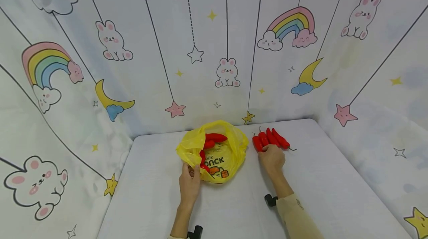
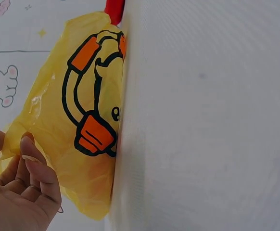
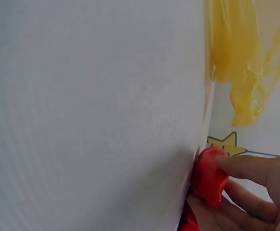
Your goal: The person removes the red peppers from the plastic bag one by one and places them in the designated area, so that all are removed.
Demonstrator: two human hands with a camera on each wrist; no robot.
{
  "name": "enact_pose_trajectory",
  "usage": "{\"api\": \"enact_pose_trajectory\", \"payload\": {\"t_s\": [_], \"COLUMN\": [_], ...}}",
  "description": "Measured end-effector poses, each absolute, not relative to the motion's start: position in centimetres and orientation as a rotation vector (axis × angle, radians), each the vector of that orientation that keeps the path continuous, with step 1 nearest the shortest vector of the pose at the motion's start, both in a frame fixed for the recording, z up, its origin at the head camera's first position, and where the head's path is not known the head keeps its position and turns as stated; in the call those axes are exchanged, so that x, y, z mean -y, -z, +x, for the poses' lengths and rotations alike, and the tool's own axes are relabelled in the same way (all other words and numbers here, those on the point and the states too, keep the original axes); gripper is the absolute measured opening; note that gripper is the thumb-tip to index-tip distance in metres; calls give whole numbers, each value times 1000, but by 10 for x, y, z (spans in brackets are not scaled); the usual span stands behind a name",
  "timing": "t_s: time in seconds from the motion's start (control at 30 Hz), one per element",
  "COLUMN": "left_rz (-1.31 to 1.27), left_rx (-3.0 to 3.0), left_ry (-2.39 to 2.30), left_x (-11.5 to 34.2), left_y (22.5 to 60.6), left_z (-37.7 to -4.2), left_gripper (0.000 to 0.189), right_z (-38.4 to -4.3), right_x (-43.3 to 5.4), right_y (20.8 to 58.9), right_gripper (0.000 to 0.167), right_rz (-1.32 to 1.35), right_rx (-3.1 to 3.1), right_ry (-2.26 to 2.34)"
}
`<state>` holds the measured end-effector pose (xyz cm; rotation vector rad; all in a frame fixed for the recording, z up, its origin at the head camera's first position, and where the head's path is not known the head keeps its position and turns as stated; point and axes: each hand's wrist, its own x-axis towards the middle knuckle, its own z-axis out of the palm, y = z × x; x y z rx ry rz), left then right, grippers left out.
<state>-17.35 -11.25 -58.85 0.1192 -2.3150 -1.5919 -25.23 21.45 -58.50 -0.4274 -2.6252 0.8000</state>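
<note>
Four red chili peppers (image 1: 268, 139) lie side by side on white-covered bench (image 1: 150, 187), right of yellow plastic bag (image 1: 191, 144). Hands apart: left hand (image 1: 190, 182) pinches bag's near-left rim; right hand (image 1: 273, 159) clamped by thumb and fingers on pepper nearest bag (image 1: 257, 144). Sound handling, likely: rim held wide, pepper gripped by firm body, not thin stem. More peppers (image 1: 216, 137) inside bag. Possible hindrances: bag's limp left flap, neighboring peppers crowding fingers. Cartoon-print backdrop (image 1: 150, 64) hangs behind bag.
</note>
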Motion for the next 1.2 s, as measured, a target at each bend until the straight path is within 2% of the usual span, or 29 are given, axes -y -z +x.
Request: {"api": "enact_pose_trajectory", "payload": {"t_s": [0.73,0.93,1.2], "left_rz": [116,117,124], "left_rx": [2310,2315,2321], "left_ry": [1595,1602,1598], "left_x": [113,114,115], "left_y": [590,589,589], "left_z": [-174,-174,-174], "left_gripper": [19,17,17], "right_z": [-270,-276,-282], "right_x": [-218,-215,-200], "right_y": [577,575,552], "right_gripper": [28,21,28], "right_rz": [-443,-466,-413], "right_rx": [2699,2708,2714], "right_ry": [-718,-722,-656]}}
